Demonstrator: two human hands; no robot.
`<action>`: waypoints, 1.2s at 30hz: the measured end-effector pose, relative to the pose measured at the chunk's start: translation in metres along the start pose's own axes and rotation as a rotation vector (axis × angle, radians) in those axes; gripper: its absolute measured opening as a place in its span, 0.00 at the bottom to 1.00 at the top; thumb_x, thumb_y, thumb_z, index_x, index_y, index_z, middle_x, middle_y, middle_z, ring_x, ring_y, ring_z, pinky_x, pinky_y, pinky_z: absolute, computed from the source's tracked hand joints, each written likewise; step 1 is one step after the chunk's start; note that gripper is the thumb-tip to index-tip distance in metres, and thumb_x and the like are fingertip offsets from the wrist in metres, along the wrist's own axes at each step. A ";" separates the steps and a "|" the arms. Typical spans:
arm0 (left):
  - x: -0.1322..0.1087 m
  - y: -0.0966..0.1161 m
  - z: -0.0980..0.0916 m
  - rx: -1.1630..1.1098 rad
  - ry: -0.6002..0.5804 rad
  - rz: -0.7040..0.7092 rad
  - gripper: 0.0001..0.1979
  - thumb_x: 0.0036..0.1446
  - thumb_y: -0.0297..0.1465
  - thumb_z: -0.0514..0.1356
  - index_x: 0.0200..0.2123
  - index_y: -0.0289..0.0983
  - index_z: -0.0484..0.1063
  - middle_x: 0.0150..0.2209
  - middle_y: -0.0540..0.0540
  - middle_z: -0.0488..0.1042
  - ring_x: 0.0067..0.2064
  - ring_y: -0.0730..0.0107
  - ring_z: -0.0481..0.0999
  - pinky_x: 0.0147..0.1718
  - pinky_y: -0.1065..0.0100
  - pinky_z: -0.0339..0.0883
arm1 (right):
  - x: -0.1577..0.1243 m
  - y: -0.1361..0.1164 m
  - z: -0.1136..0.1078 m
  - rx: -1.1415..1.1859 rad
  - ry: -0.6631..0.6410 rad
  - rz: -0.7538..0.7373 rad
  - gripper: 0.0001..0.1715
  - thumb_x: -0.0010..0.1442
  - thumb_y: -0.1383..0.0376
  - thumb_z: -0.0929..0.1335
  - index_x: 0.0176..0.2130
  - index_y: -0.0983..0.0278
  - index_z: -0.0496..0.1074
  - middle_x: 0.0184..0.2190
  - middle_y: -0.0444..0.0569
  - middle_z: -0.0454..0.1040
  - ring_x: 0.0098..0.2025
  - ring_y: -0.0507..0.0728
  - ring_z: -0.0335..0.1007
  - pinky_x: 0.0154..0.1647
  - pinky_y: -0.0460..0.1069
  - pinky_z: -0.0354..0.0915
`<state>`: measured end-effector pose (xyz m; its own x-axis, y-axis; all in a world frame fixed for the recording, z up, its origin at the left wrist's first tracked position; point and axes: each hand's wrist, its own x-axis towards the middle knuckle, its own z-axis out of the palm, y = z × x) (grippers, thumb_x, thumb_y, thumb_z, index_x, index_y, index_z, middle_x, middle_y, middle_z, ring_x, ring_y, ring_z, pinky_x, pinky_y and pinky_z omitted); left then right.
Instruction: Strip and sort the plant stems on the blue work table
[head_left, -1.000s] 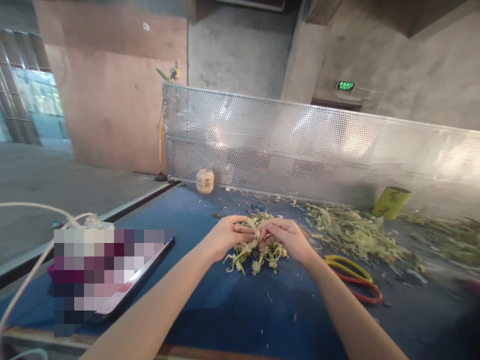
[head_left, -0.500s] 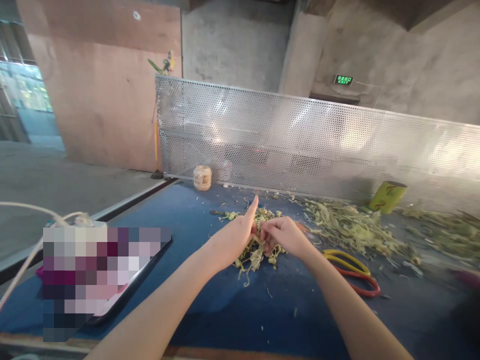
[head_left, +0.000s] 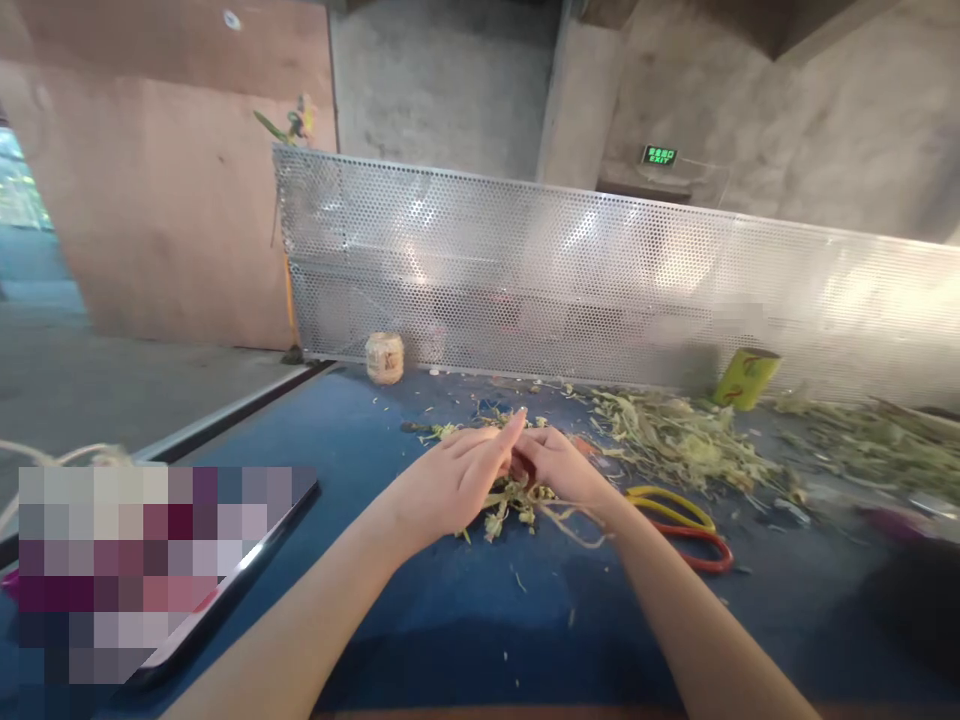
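Observation:
Above a small heap of dried pale-green plant stems and leaves [head_left: 510, 510], my two hands meet in the middle of the blue tabletop [head_left: 442, 610]. My left hand [head_left: 461, 480] shows its back, its thumb raised and straight; the fingers curl in at the plant, their tips mostly hidden. My right hand [head_left: 559, 465] is closed, with bent fingers at dried stems whose thin ends trail out below its wrist. What lies between the fingertips is largely covered. Beside my right forearm lie scissors with yellow and red handles [head_left: 694, 545], their blades out of sight.
A larger spread of dried plant [head_left: 675, 440] lies to the right, with a yellow-green can [head_left: 746, 380] behind it. A cream jar-shaped container [head_left: 385, 358] stands at the back left. A perforated metal panel [head_left: 480, 270] closes the far edge. A blurred-out flat device [head_left: 225, 570] lies at left.
My hands have come closer together, the left now covering more of the plant. Thin stems now trail near my right wrist. The view has turned slightly right.

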<state>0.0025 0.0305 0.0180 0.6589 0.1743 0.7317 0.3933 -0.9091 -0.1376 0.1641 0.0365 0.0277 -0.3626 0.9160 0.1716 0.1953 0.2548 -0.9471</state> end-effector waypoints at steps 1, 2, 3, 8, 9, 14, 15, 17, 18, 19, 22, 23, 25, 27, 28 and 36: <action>0.000 0.000 0.001 0.008 -0.006 0.001 0.34 0.54 0.19 0.47 0.59 0.33 0.30 0.38 0.41 0.71 0.42 0.65 0.68 0.41 0.58 0.64 | -0.001 -0.001 0.001 -0.015 -0.002 0.001 0.21 0.54 0.56 0.59 0.17 0.66 0.59 0.11 0.38 0.56 0.12 0.45 0.54 0.13 0.41 0.55; 0.000 0.000 0.001 0.004 -0.008 -0.009 0.34 0.55 0.19 0.47 0.59 0.33 0.29 0.37 0.41 0.71 0.42 0.66 0.68 0.41 0.58 0.64 | -0.001 -0.001 0.001 -0.018 -0.009 0.008 0.20 0.55 0.57 0.58 0.17 0.65 0.58 0.11 0.37 0.55 0.11 0.44 0.53 0.12 0.41 0.54; 0.000 0.000 0.001 -0.009 -0.009 -0.027 0.35 0.55 0.20 0.47 0.59 0.33 0.28 0.36 0.42 0.71 0.41 0.66 0.68 0.41 0.59 0.65 | -0.002 -0.002 0.002 -0.010 -0.020 0.019 0.20 0.55 0.58 0.58 0.17 0.65 0.58 0.11 0.37 0.54 0.11 0.44 0.51 0.11 0.41 0.53; 0.000 0.000 -0.001 -0.112 -0.024 -0.132 0.37 0.55 0.23 0.50 0.59 0.34 0.24 0.35 0.43 0.72 0.39 0.68 0.68 0.42 0.59 0.64 | -0.006 -0.009 0.003 0.053 -0.086 0.035 0.15 0.53 0.64 0.58 0.17 0.65 0.57 0.12 0.37 0.53 0.12 0.44 0.48 0.11 0.41 0.50; 0.000 0.000 -0.001 -0.114 -0.029 -0.151 0.37 0.55 0.23 0.50 0.59 0.34 0.25 0.35 0.43 0.72 0.38 0.68 0.68 0.42 0.59 0.64 | -0.008 -0.010 0.003 0.056 -0.106 0.034 0.14 0.52 0.65 0.58 0.17 0.65 0.57 0.13 0.37 0.54 0.13 0.44 0.49 0.12 0.41 0.50; 0.002 -0.002 -0.002 -0.085 -0.010 -0.181 0.36 0.56 0.24 0.49 0.59 0.35 0.25 0.33 0.44 0.72 0.35 0.69 0.69 0.38 0.61 0.65 | -0.015 -0.017 -0.001 -0.019 -0.201 0.001 0.06 0.49 0.67 0.62 0.22 0.66 0.60 0.17 0.38 0.56 0.16 0.44 0.52 0.16 0.42 0.52; 0.002 -0.002 -0.003 -0.083 0.004 -0.175 0.36 0.56 0.24 0.49 0.59 0.34 0.25 0.33 0.44 0.71 0.35 0.69 0.69 0.38 0.62 0.66 | -0.016 -0.016 -0.001 -0.050 -0.209 -0.021 0.06 0.48 0.67 0.62 0.22 0.66 0.60 0.17 0.38 0.56 0.17 0.45 0.52 0.17 0.42 0.52; 0.003 -0.001 -0.005 -0.080 0.030 -0.162 0.36 0.56 0.25 0.48 0.59 0.34 0.24 0.32 0.44 0.71 0.34 0.69 0.69 0.36 0.63 0.66 | -0.015 -0.014 -0.001 -0.130 -0.201 -0.080 0.07 0.49 0.67 0.63 0.22 0.65 0.58 0.17 0.38 0.54 0.18 0.45 0.50 0.17 0.42 0.50; 0.003 -0.001 -0.006 -0.082 0.039 -0.158 0.36 0.56 0.25 0.48 0.59 0.34 0.24 0.32 0.44 0.71 0.34 0.69 0.69 0.35 0.63 0.66 | -0.015 -0.013 -0.001 -0.177 -0.186 -0.119 0.09 0.49 0.67 0.63 0.21 0.65 0.57 0.17 0.38 0.54 0.18 0.45 0.49 0.18 0.42 0.49; 0.004 0.000 -0.007 -0.091 0.040 -0.163 0.36 0.56 0.25 0.48 0.59 0.35 0.24 0.31 0.45 0.71 0.33 0.69 0.69 0.35 0.64 0.66 | -0.014 -0.011 0.000 -0.231 -0.168 -0.160 0.10 0.50 0.67 0.63 0.21 0.65 0.57 0.17 0.38 0.53 0.19 0.45 0.48 0.18 0.42 0.48; 0.005 0.004 -0.009 -0.172 0.030 -0.229 0.36 0.56 0.24 0.49 0.59 0.36 0.25 0.31 0.46 0.70 0.32 0.70 0.69 0.34 0.64 0.66 | -0.013 -0.008 0.000 -0.374 -0.138 -0.288 0.11 0.53 0.68 0.61 0.20 0.65 0.56 0.17 0.38 0.50 0.20 0.45 0.46 0.20 0.43 0.46; 0.005 0.005 -0.010 -0.219 0.034 -0.265 0.37 0.55 0.24 0.49 0.59 0.37 0.25 0.30 0.46 0.70 0.31 0.71 0.68 0.34 0.64 0.66 | -0.013 -0.009 0.000 -0.403 -0.142 -0.322 0.12 0.54 0.68 0.60 0.20 0.65 0.56 0.17 0.38 0.50 0.21 0.45 0.46 0.20 0.43 0.46; 0.007 0.006 -0.012 -0.341 0.086 -0.331 0.38 0.54 0.25 0.51 0.59 0.38 0.25 0.30 0.48 0.69 0.30 0.72 0.68 0.33 0.65 0.66 | -0.013 -0.010 0.000 -0.438 -0.149 -0.366 0.13 0.56 0.67 0.59 0.21 0.65 0.56 0.18 0.39 0.50 0.21 0.46 0.46 0.21 0.43 0.47; 0.008 0.006 -0.014 -0.490 0.226 -0.395 0.37 0.54 0.25 0.52 0.59 0.39 0.28 0.29 0.49 0.68 0.30 0.72 0.68 0.32 0.66 0.66 | -0.015 -0.012 -0.001 -0.469 -0.134 -0.394 0.15 0.57 0.65 0.59 0.20 0.65 0.55 0.19 0.39 0.51 0.22 0.46 0.48 0.23 0.44 0.49; 0.009 0.006 -0.016 -0.561 0.316 -0.428 0.36 0.54 0.26 0.51 0.59 0.39 0.30 0.29 0.49 0.68 0.31 0.72 0.69 0.32 0.66 0.67 | -0.015 -0.013 -0.002 -0.488 -0.120 -0.405 0.16 0.58 0.64 0.59 0.20 0.65 0.55 0.19 0.40 0.52 0.23 0.46 0.48 0.24 0.44 0.50; 0.010 0.007 -0.021 -0.637 0.278 -0.592 0.40 0.51 0.27 0.56 0.60 0.40 0.33 0.31 0.48 0.72 0.31 0.70 0.68 0.31 0.64 0.64 | -0.018 -0.011 0.002 -0.479 -0.035 -0.522 0.16 0.57 0.66 0.59 0.20 0.64 0.54 0.19 0.40 0.52 0.23 0.47 0.49 0.24 0.44 0.50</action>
<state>-0.0020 0.0176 0.0386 0.2515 0.6568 0.7109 0.1352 -0.7512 0.6461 0.1665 0.0166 0.0350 -0.5453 0.6284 0.5547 0.3646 0.7737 -0.5181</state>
